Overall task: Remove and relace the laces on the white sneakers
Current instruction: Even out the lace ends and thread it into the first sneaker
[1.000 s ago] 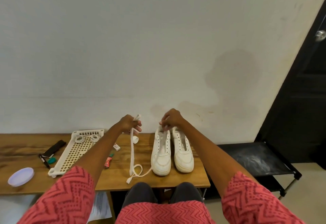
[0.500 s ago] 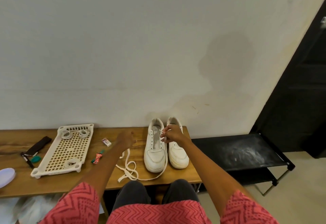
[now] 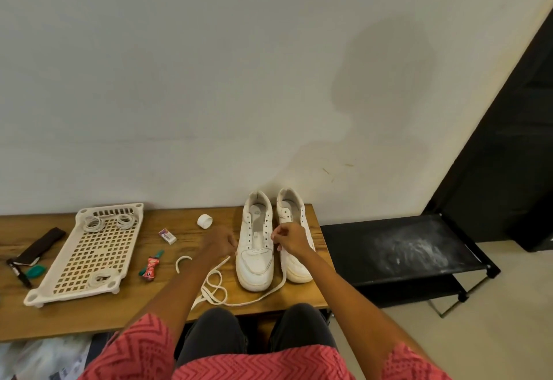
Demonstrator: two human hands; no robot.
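Two white sneakers point(image 3: 269, 239) stand side by side on the wooden worktop point(image 3: 74, 317), toes toward the person, heels near the wall; both show bare eyelets. One loose lace point(image 3: 218, 290) lies in loops on the worktop in front of the left-side sneaker and curves round its toe up toward the right hand point(image 3: 291, 238). That hand's fingers point(image 3: 276, 233) are curled together, pinching the lace end over the gap between the two sneakers. The left hand point(image 3: 220, 242) is just beside the left-side sneaker, fingers curled and holding the lace's other stretch. One perforated cream tray point(image 3: 89, 260) holds three coiled laces point(image 3: 103, 278). Also on the worktop: one small white roll point(image 3: 205, 221), one eraser point(image 3: 167, 236), one curved white strip point(image 3: 181, 262), one small tube point(image 3: 152, 266).
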